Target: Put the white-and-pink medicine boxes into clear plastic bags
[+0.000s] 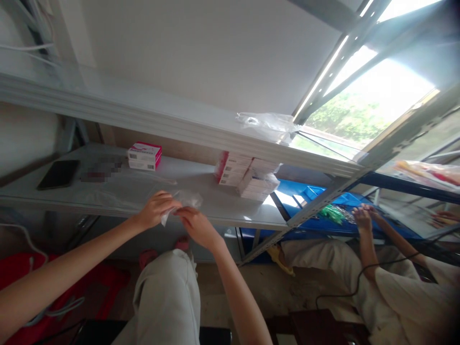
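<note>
Just past the front edge of the grey shelf (201, 191), my two hands meet. My left hand (158, 209) is closed, its fingers pinching a clear plastic bag (192, 197). Close against it, my right hand (196, 223) also pinches the bag, near the same spot. The bag's loose part spreads out over the shelf beyond my fingers, and a whitish corner hangs below my left fingertips. Whether anything lies inside the bag, I cannot tell. Behind my hands, a pink and white box (144, 155) stands on the shelf.
Stacked white boxes (235, 168), partly wrapped in plastic, stand right of my hands. A dark phone (59, 174) lies at left. Above runs an upper shelf edge (172, 129) holding a plastic bag (266, 125). Beyond a metal upright (323, 196), another person's hands (362, 215) work at a blue surface.
</note>
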A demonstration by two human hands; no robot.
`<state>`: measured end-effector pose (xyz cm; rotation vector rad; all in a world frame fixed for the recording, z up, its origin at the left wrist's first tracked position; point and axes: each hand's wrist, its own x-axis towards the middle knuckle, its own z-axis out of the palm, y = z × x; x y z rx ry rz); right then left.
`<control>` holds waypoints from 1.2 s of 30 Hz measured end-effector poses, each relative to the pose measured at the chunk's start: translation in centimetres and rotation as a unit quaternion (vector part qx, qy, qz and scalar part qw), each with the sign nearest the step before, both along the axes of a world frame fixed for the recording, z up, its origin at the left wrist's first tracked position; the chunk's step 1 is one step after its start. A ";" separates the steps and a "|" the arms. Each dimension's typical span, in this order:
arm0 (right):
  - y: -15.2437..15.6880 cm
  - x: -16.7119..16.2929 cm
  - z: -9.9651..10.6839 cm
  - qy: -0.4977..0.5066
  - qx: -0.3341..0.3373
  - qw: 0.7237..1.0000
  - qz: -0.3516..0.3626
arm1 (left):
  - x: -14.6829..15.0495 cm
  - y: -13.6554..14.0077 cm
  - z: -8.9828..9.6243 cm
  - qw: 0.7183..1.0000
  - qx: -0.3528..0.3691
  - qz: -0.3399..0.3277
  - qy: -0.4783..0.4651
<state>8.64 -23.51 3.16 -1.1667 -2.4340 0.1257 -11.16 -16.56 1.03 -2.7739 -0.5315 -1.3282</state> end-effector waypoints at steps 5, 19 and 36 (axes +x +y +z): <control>0.2 2.1 -0.1 -0.072 -0.010 0.977 -0.201 | -1.0 -0.1 0.2 1.000 0.021 -0.010 0.002; 2.5 -0.3 -0.4 0.261 -0.115 0.958 0.018 | 1.7 -1.0 -0.7 1.000 -0.001 -0.014 -0.002; 3.6 3.7 -0.2 -0.164 -0.022 0.982 -0.092 | 4.9 -1.6 1.4 0.993 -0.025 -0.072 0.092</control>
